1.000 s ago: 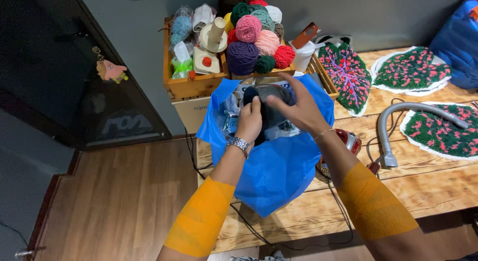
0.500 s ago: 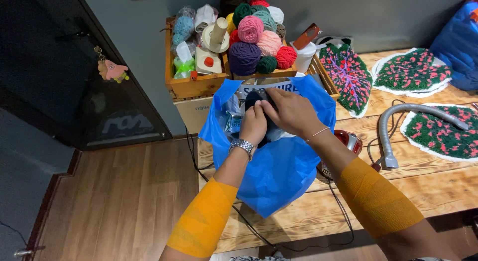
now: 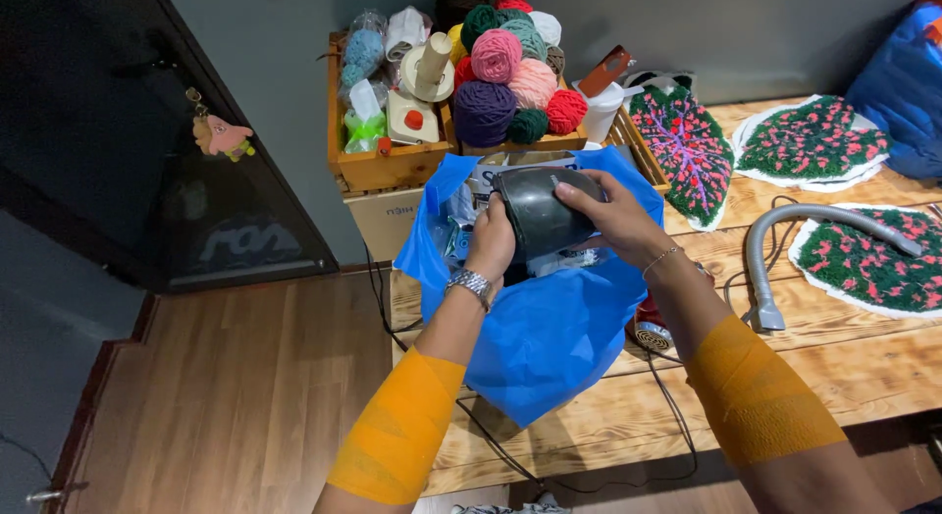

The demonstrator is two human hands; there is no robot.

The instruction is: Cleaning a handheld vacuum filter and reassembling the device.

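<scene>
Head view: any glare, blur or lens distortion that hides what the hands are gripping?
Head view: sharp overall, evenly lit; a soft highlight on the dark rounded object held by the left hand and right hand over the blue bag; wide-angle bending at the edges; the dark cabinet is underexposed.

Three leaf-shaped tufted rugs [image 3: 687, 151] – two hands [image 3: 491, 244] – one blue bag [image 3: 549, 337]

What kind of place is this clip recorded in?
Probably a home craft or rug-tufting workshop: a wooden crate of yarn balls, leaf-shaped tufted rugs on a plank table, and a vacuum hose.
</scene>
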